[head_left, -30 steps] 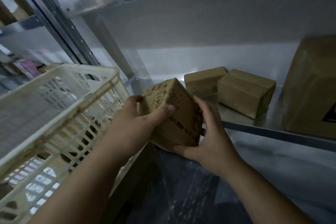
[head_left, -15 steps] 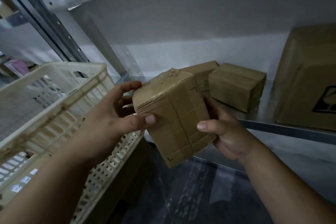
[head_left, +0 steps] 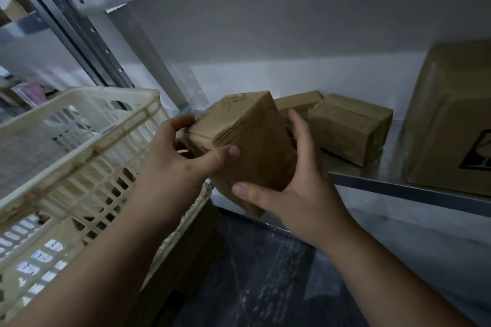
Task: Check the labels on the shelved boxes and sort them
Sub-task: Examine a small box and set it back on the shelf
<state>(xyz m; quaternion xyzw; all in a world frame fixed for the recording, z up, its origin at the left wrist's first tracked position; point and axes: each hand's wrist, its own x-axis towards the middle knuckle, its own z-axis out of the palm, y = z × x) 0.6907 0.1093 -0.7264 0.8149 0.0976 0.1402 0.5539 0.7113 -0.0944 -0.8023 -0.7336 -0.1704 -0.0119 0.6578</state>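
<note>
Dim grey metal shelving (head_left: 372, 179) fills the view, seen from a person's head looking down at both hands. At the centre, a small brown cardboard box (head_left: 255, 146) is held in the air in front of the shelf edge, tilted so one corner points up. The left hand (head_left: 172, 167) holds its left side, with the thumb lying across the front face and the fingers curling over the upper left edge. The right hand (head_left: 303, 188) cups the box from below and from the right, thumb pressed on the lower front and fingers reaching up the far side. Each hand's grip is wrapped around this box.

On the shelf behind it lie a nearer small box (head_left: 348, 127) and a farther small box (head_left: 297, 103), close together. A large box (head_left: 449, 119) stands at the right, with a black printed mark low on its front. To the left is a cream plastic lattice crate (head_left: 79, 138), beside the left forearm. Below is a dark floor (head_left: 265, 287).
</note>
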